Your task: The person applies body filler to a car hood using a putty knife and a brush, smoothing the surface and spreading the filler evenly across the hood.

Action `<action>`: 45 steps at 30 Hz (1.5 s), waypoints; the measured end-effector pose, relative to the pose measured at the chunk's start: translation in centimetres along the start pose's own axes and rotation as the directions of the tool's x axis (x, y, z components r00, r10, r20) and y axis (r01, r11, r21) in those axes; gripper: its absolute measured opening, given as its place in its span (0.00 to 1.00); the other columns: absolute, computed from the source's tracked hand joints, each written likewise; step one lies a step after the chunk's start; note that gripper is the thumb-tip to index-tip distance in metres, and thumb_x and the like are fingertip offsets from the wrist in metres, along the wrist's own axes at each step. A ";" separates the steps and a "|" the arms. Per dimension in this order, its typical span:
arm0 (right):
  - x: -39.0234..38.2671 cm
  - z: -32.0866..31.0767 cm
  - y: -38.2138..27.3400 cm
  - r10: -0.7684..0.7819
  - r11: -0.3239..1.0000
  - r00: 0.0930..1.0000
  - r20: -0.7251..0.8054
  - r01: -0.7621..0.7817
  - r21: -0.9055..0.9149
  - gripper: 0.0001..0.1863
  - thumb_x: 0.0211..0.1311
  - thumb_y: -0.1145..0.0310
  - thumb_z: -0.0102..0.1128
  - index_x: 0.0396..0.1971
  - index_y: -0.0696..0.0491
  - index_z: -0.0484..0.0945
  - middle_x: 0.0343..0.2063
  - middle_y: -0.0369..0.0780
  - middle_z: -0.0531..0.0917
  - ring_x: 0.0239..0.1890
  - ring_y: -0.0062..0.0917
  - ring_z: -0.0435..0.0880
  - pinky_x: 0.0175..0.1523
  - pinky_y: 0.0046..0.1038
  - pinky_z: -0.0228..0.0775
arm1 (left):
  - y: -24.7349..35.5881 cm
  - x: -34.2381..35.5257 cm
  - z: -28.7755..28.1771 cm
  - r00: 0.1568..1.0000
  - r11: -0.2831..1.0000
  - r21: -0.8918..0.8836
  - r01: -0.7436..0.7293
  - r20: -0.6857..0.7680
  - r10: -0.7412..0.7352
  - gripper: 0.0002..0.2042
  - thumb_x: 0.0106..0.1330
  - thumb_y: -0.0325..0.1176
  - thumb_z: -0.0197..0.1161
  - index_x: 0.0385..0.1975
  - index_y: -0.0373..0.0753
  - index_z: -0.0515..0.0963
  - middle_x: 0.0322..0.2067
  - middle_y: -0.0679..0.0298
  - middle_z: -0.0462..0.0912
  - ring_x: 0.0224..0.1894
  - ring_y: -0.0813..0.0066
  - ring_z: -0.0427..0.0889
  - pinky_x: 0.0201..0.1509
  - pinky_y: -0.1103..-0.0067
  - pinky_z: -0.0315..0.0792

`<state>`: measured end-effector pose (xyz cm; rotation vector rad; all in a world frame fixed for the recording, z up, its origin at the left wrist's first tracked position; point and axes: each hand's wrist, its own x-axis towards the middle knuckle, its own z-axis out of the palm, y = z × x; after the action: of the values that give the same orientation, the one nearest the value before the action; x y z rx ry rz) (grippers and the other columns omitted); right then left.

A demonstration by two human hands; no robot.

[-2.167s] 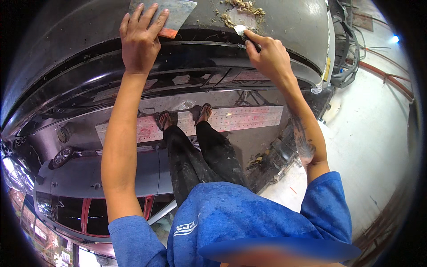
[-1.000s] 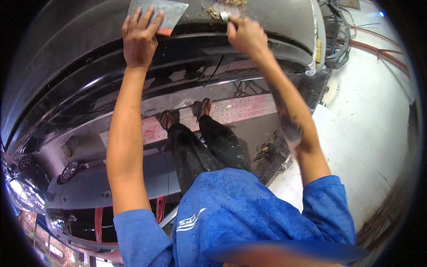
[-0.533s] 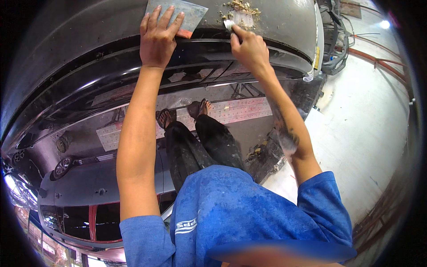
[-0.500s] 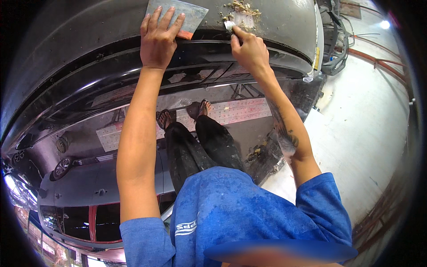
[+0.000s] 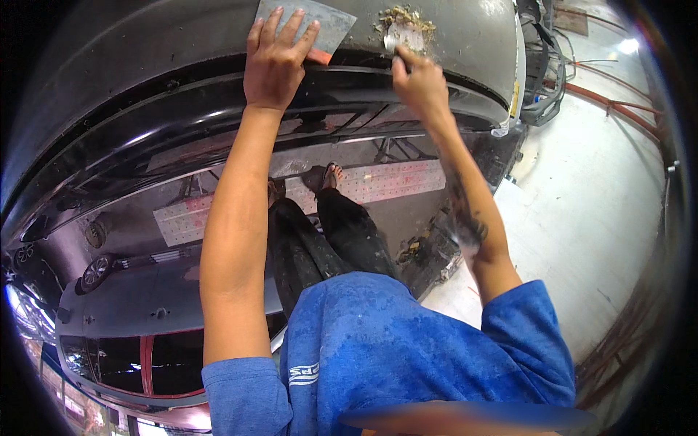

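My left hand (image 5: 275,69) lies with its fingers spread flat on a thin grey plate (image 5: 327,22) with an orange strip at its near corner. The plate rests on the dull grey roof panel (image 5: 196,43) of a vehicle. To the right, my right hand (image 5: 423,81) is closed around a small scraper (image 5: 392,41), whose handle is mostly hidden in the fingers. Its pale metal blade meets a light scraped patch (image 5: 409,38) on the panel. Loose tan shavings (image 5: 401,14) lie heaped and scattered around that patch.
Below the roof runs the glossy black vehicle side (image 5: 218,123). My feet are on a perforated, red-stained plank (image 5: 392,178). A grey car (image 5: 138,305) stands behind me at lower left. A black bumper-like part (image 5: 545,105) is beyond the roof's right end, beside pale floor (image 5: 582,196).
My right hand and the scraper blade have shifted right over the scraped patch. The left hand and the plate beneath it have also slid a little to the right.
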<state>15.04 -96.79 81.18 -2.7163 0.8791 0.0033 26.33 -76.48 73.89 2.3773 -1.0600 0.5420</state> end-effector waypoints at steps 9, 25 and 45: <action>-0.4 -0.4 0.2 0.036 0.998 0.999 0.016 -0.036 -0.047 0.21 0.62 0.55 0.52 0.50 0.46 0.82 0.38 0.60 0.82 0.42 0.56 0.82 0.50 0.46 0.75 | 0.0 1.2 -0.7 1.000 0.996 -0.081 -0.024 -0.014 0.023 0.16 0.54 0.26 0.63 0.44 0.42 0.83 0.52 0.58 0.80 0.62 0.56 0.71 0.69 0.61 0.60; 3.6 -3.6 3.8 -0.169 0.979 0.986 0.001 0.168 0.114 0.19 0.61 0.57 0.53 0.48 0.46 0.83 0.38 0.51 0.85 0.45 0.46 0.84 0.53 0.37 0.75 | -0.3 0.0 0.4 0.999 1.000 -0.017 0.021 0.030 -0.020 0.29 0.52 0.24 0.65 0.56 0.59 0.78 0.60 0.72 0.75 0.65 0.67 0.69 0.71 0.66 0.57; -0.4 -2.0 10.5 -0.100 0.995 0.994 0.041 0.101 -0.024 0.20 0.62 0.55 0.57 0.53 0.39 0.81 0.33 0.53 0.84 0.38 0.51 0.84 0.45 0.44 0.76 | -0.7 -0.1 0.2 1.000 1.000 0.025 -0.018 0.016 0.018 0.28 0.56 0.20 0.61 0.56 0.58 0.80 0.59 0.70 0.78 0.63 0.65 0.72 0.69 0.66 0.61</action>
<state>8.54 -105.26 80.34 -2.7720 0.7359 0.0478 26.86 -76.09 73.50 2.3999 -1.0891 0.5464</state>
